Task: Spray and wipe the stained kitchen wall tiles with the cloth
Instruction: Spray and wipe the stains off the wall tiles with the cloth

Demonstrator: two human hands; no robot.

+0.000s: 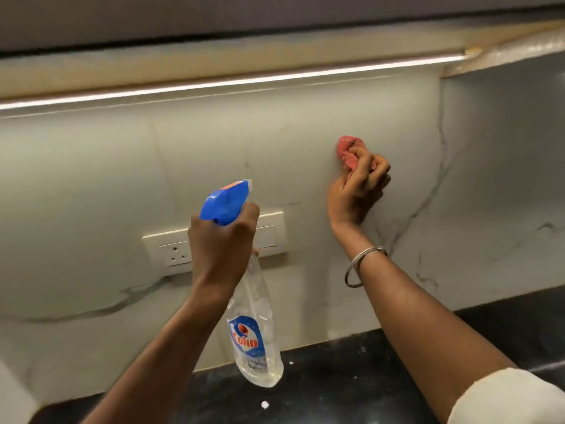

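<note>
The right grip point(357, 191) bunches the cloth point(347, 146) against the wall tiles point(91, 179), likely for scrubbing pressure. Left of it, the left grip point(223, 240) wraps the spray bottle point(256, 316), nozzle facing the tiles, ready to spray.

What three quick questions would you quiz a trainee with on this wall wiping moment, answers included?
1. True or false: the left hand holds the spray bottle at its neck.
2. The pink cloth is: A dropped, B bunched in the right hand against the wall tiles, C draped over the bottle.
3. Fill in: the bottle's spray head is ____.
Key: 1 true; 2 B; 3 blue.
</note>
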